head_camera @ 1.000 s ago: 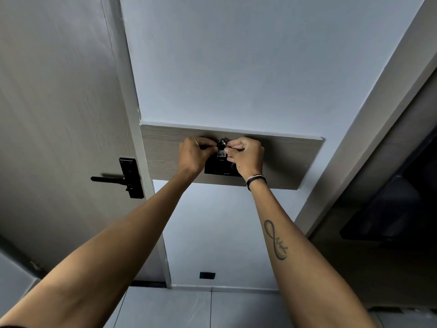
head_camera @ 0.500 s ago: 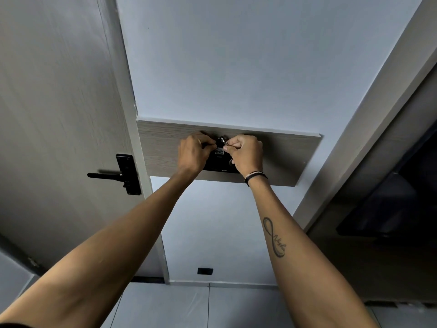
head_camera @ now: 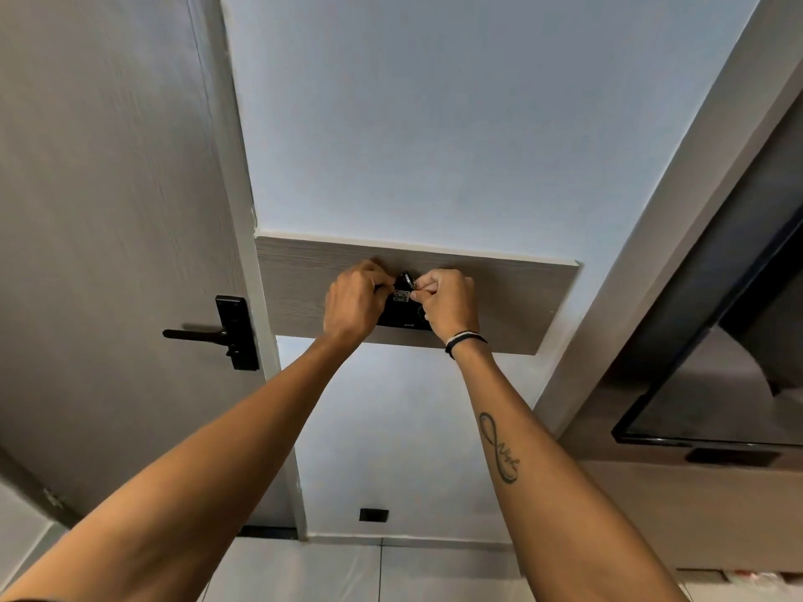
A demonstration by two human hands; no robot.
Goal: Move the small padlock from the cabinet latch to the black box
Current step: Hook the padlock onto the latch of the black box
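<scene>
A black box (head_camera: 403,320) sits against a wood-grain panel (head_camera: 517,306) on the wall, mostly hidden by my hands. At its top edge is the small padlock (head_camera: 402,295), dark with a pale label on its face and a dark loop above it. My left hand (head_camera: 354,304) is closed against the padlock's left side. My right hand (head_camera: 449,304) pinches the padlock's right side with thumb and forefinger; something small and metallic shows at the fingertips. How the padlock sits on the box is hidden.
A grey door (head_camera: 108,210) with a black lever handle (head_camera: 221,334) stands to the left. A dark screen (head_camera: 730,375) hangs on the right above a wooden unit. A black wall socket (head_camera: 373,514) sits low, above the tiled floor.
Both hands stay pressed together at the padlock on the box, with only small finger shifts. The view has tilted slightly.
</scene>
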